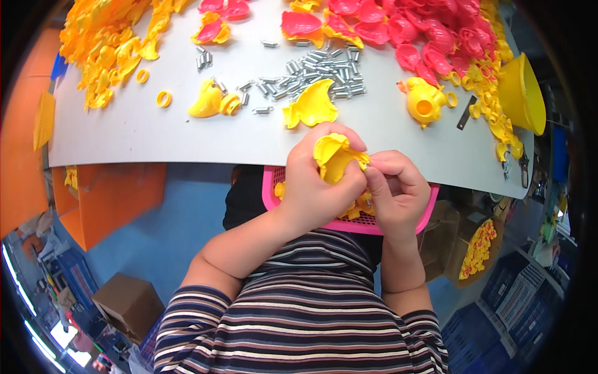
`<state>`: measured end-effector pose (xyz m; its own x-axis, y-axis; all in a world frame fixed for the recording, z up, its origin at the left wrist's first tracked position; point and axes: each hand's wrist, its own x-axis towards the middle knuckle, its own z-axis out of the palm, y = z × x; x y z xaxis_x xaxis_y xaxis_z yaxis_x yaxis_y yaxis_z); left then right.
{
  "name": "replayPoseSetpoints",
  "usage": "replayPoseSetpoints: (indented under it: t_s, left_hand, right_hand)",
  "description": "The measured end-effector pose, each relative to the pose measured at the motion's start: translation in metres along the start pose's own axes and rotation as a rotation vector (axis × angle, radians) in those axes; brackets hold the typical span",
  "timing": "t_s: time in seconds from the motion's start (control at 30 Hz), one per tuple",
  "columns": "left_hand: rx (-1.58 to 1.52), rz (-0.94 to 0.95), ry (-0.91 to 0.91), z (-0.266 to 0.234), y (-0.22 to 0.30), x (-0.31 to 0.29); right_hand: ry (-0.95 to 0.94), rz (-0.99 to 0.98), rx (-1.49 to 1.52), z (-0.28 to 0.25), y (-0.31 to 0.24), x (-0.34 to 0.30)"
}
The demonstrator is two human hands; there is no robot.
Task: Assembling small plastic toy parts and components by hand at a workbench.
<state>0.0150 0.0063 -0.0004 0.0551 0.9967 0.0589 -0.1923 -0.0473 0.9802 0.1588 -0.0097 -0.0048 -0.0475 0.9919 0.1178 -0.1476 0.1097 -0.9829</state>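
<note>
My left hand (317,187) is wrapped round a hollow yellow plastic shell (335,156), its open side turned up. At the shell's right edge, the thumb and forefinger of my right hand (395,190) are pinched together. A small silvery bit shows at those fingertips, too small to name surely. Just beyond my left hand another yellow shell half (313,105) lies on the white table (230,143), beside a heap of small metal springs (317,71). Below my hands a pink mesh basket (269,187) on my lap holds yellow pieces, partly hidden by my hands.
Yellow parts (103,50) are piled far left, red shells (430,34) far right. A yellow pig-shaped piece (425,101), a dark metal strip (466,113) and a tilted yellow bowl (524,93) are at right. An orange bin (112,199) stands below the table's left edge.
</note>
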Motion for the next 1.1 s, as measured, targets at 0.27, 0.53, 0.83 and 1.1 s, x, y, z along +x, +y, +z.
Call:
replayPoseSetpoints:
  t_s: [0.27,0.53,0.83,1.1]
  left_hand:
    - [-0.229,-0.160,0.023,0.002,0.005,-0.010]
    - [-0.371,-0.269,-0.148,-0.008,0.024,-0.003]
    - [-0.319,-0.314,-0.164,-0.021,0.014,-0.004]
    - [0.353,-0.216,-0.121,-0.039,0.021,-0.014]
  right_hand:
    - [-0.083,-0.078,0.013,-0.006,0.005,0.000]
    - [-0.224,0.315,0.026,-0.047,-0.028,0.019]
    - [-0.162,0.427,-0.118,-0.049,-0.039,0.031]
    - [-0.055,0.257,-0.527,-0.024,-0.028,0.062]
